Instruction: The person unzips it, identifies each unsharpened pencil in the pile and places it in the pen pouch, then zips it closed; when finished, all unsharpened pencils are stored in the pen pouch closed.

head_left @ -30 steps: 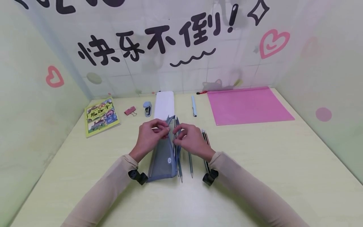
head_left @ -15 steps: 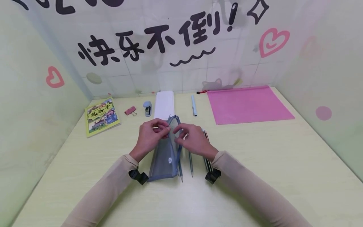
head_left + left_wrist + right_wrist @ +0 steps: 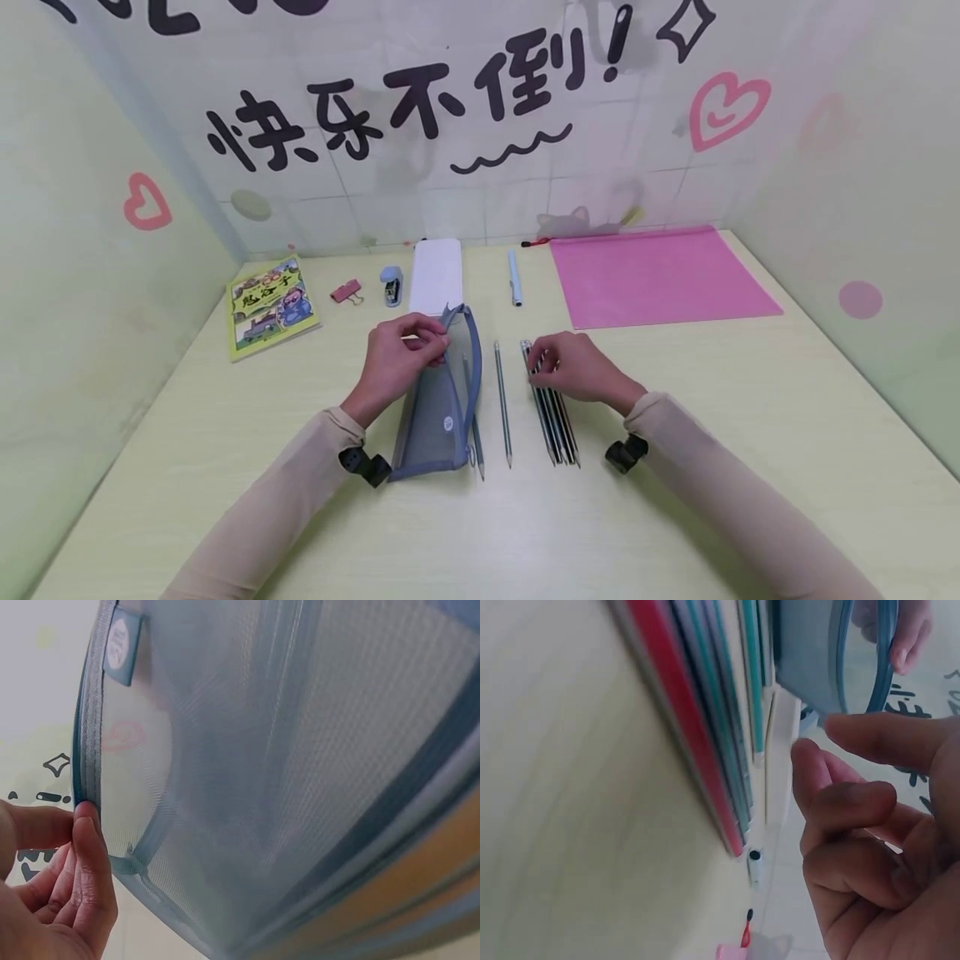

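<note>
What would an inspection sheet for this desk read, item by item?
Surface: pale yellow-green desk, walled on three sides.
Job's things: mesh pouch, mouth held open; pencil bundle; single pencil between them.
Clutter: book, binder clip, stapler, white case, pen, pink folder.
Hands: left hand pinches pouch rim; right hand touches bundle's far end.
Cables: nothing seen.
Surroundings: wall with lettering and hearts.

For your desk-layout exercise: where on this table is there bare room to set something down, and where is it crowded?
Bare: the table's right side below the pink folder, and the left front below the book. Crowded: the middle, where the left hand holds the mesh pencil case and the right hand touches the pencils.
</note>
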`<action>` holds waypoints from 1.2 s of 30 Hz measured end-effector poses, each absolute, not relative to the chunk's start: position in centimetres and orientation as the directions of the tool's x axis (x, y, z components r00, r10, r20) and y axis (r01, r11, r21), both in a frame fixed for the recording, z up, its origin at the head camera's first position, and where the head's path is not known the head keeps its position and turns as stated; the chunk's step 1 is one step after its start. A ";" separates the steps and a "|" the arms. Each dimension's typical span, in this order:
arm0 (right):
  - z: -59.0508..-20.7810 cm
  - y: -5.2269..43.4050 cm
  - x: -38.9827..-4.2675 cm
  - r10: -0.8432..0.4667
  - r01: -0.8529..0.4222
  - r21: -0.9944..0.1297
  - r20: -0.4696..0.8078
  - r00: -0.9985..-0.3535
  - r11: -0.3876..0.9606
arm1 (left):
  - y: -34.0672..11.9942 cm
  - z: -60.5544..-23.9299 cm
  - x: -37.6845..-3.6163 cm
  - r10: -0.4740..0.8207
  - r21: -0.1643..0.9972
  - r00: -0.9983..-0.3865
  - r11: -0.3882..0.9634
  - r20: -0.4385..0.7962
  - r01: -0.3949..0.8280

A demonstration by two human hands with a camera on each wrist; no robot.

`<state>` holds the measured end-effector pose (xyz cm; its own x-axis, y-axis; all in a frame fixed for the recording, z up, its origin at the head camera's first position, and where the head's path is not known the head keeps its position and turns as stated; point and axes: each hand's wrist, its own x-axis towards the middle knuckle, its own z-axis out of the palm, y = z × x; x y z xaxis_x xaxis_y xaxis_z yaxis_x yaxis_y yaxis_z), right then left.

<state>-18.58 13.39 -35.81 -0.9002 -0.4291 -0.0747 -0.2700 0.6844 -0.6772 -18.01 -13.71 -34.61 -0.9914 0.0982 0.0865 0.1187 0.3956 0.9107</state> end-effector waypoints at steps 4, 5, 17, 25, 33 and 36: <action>-36.5 13.9 -18.7 -0.448 -0.267 -0.659 -0.119 -0.886 0.703 | -13.7 -34.7 -18.1 0.107 0.907 -0.991 0.402 0.086 0.122; -36.5 13.9 -18.7 -0.449 -0.270 -0.655 -0.120 -0.885 0.706 | -13.7 -34.8 -18.1 0.109 0.907 -0.990 0.402 0.088 0.125; -36.8 13.1 -18.3 -0.502 -0.376 -0.542 -0.100 -0.859 0.751 | -13.7 -34.7 -18.0 0.111 0.912 -0.990 0.392 0.083 0.121; -36.5 12.0 -17.7 -0.508 -0.383 -0.506 -0.131 -0.851 0.773 | -14.0 -34.4 -18.2 0.123 0.898 -0.987 0.416 0.099 0.142; -36.5 10.4 -17.5 -0.463 -0.341 -0.486 -0.154 -0.873 0.805 | -14.0 -34.3 -18.1 0.120 0.892 -0.989 0.434 0.083 0.128; -36.4 10.1 -17.4 -0.431 -0.314 -0.469 -0.163 -0.888 0.825 | -14.0 -34.3 -18.2 0.120 0.892 -0.989 0.434 0.083 0.127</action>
